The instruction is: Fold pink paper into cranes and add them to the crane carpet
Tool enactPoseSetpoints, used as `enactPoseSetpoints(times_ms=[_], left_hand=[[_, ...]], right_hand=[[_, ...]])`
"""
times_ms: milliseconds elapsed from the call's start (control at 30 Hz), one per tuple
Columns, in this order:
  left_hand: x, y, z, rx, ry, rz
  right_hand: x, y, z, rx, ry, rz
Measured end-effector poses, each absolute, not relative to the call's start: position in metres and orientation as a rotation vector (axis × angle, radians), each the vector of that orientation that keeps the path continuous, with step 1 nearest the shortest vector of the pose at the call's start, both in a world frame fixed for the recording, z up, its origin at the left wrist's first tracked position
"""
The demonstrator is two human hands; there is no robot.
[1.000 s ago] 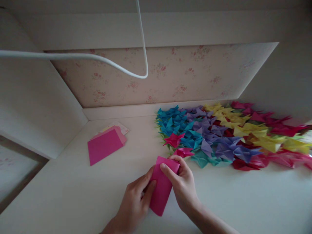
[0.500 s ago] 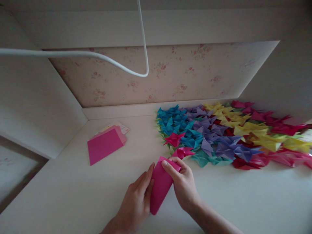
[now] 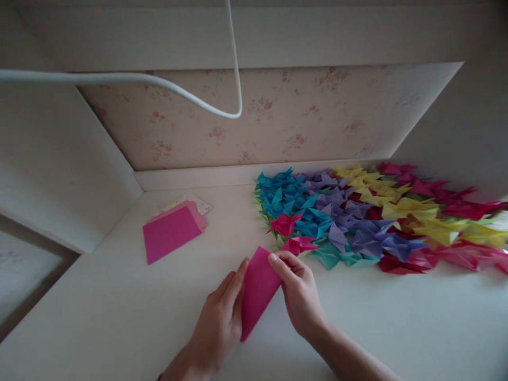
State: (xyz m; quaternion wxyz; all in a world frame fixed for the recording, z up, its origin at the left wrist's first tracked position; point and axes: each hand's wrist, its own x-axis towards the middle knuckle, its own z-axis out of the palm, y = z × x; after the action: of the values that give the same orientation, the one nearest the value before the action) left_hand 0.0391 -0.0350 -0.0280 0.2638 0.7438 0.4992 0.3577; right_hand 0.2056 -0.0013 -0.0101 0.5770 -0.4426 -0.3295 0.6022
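Observation:
A folded sheet of pink origami paper (image 3: 257, 291) is held between my two hands, slanting from upper right to lower left above the white desk. My left hand (image 3: 222, 309) grips its left edge, fingers pressed together and pointing up along the fold. With thumb and fingers, my right hand (image 3: 296, 286) pinches the upper right corner. Just beyond that hand lie two pink folded paper cranes (image 3: 298, 244), at the near left end of a large group of cranes.
Rows of blue (image 3: 280, 196), purple (image 3: 369, 238), yellow (image 3: 408, 209) and red or pink folded cranes cover the right back of the desk. A stack of pink paper sheets (image 3: 172, 233) lies at the left. A white cable (image 3: 190, 98) hangs in front of the floral back wall (image 3: 297, 116).
My right thumb has slid from the paper's upper face toward its right corner. The paper has turned slightly, and its lower tip has shifted a little left. The view has tilted slightly.

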Motion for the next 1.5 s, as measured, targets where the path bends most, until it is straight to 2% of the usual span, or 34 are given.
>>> enactPoseSetpoints(times_ms=[933,1200,1500], left_hand=[[0.038,-0.033,-0.023,2.038,1.449,1.088],[0.035,-0.035,-0.023,2.149,1.449,1.093],[0.036,-0.035,-0.024,2.161,1.464,1.058]], right_hand=[[0.201,0.001,-0.01,-1.055,-0.83,1.386],[0.194,-0.007,-0.006,-0.99,-0.919,1.656],[0.196,-0.001,-0.009,-1.062,-0.826,1.544]])
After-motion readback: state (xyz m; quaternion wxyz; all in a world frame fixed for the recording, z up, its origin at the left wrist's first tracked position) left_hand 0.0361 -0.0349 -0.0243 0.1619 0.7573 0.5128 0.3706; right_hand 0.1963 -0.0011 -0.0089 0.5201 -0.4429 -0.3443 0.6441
